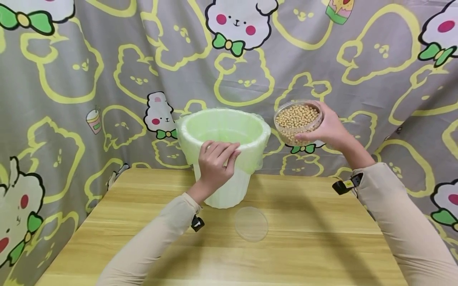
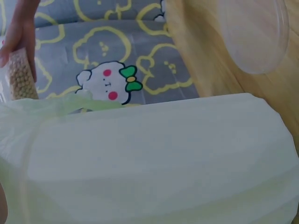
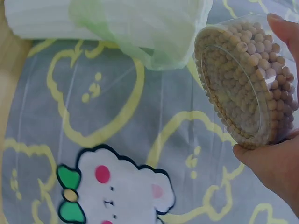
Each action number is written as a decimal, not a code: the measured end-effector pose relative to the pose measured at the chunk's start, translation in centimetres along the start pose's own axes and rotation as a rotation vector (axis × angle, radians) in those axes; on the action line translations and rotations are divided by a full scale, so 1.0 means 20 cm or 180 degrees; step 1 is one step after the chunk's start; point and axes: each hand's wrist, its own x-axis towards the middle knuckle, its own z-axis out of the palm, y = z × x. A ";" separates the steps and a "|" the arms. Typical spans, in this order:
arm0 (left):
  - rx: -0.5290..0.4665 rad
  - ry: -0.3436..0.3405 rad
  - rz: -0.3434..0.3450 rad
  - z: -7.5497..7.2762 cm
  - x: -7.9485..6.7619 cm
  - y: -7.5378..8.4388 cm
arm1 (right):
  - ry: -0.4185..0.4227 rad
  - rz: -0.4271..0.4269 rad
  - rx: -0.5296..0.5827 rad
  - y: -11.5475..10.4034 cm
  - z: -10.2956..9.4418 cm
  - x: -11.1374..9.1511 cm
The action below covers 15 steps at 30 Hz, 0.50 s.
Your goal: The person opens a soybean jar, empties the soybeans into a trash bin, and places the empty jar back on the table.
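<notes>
Though grey, curtain point(image 1: 129, 24) behind table point(image 1: 304, 254), bin point(image 1: 236, 184).

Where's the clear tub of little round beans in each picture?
Head: the tub is right of the middle, in the right hand.
Left wrist: far left, just above the middle.
Right wrist: at the right, mostly in the upper half, its underside showing.
Shared landmark: the pale bin, visible in all three.

1 clear tub point(image 1: 286, 137) of beans point(image 1: 297, 116) tilts beside 1 bin point(image 1: 227, 188).

Bin point(image 1: 230, 190) partly behind left hand point(image 1: 216, 162)
</notes>
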 end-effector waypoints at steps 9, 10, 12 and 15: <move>-0.0069 0.0071 -0.0112 0.00 0.01 0.02 | -0.0163 -0.0092 -0.0350 -0.09 -0.04 0.15; -0.0072 0.0072 -0.0112 0.00 0.01 0.02 | -0.0185 -0.0109 -0.0362 -0.09 -0.04 0.16; -0.0076 0.0078 -0.0112 0.00 0.00 0.02 | -0.0250 -0.0136 -0.0364 -0.10 -0.04 0.19; -0.0070 0.0082 -0.0110 0.00 0.01 0.02 | -0.0328 -0.0179 -0.0447 -0.13 -0.04 0.24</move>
